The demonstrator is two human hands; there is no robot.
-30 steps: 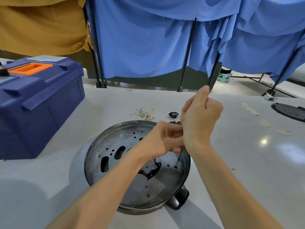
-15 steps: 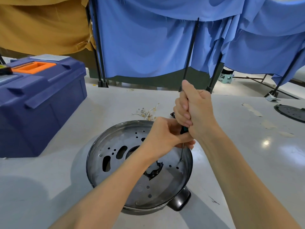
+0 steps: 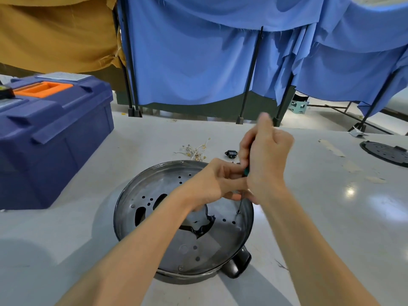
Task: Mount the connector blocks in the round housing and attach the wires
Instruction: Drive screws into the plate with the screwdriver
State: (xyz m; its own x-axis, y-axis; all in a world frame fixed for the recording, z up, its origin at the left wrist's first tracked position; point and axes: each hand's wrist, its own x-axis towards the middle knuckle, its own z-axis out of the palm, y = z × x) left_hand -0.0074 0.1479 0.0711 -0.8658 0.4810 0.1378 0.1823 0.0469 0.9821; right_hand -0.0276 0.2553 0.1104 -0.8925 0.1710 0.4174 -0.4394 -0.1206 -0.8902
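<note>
The round metal housing (image 3: 154, 219) lies on the table in front of me, its floor full of holes and dark cut-outs. My right hand (image 3: 267, 160) grips a screwdriver (image 3: 245, 172) with a green handle, held upright, its thin shaft reaching down to a screw hole near the housing's right rim. My left hand (image 3: 216, 182) is curled around the lower part of the screwdriver, just above the housing floor. A small black connector block (image 3: 231, 153) and a bundle of thin wires (image 3: 196, 150) with gold terminals lie on the table behind the housing.
A blue toolbox (image 3: 53, 138) with an orange tray stands at the left. A black round plate (image 3: 386, 152) lies at the far right. The housing's black handle (image 3: 239, 262) sticks out toward me. Blue curtains on black stands hang behind the table.
My right hand has turned on the screwdriver handle, its thumb now pointing up and blurred. The screwdriver tip stays at the same hole. My left hand has kept its place.
</note>
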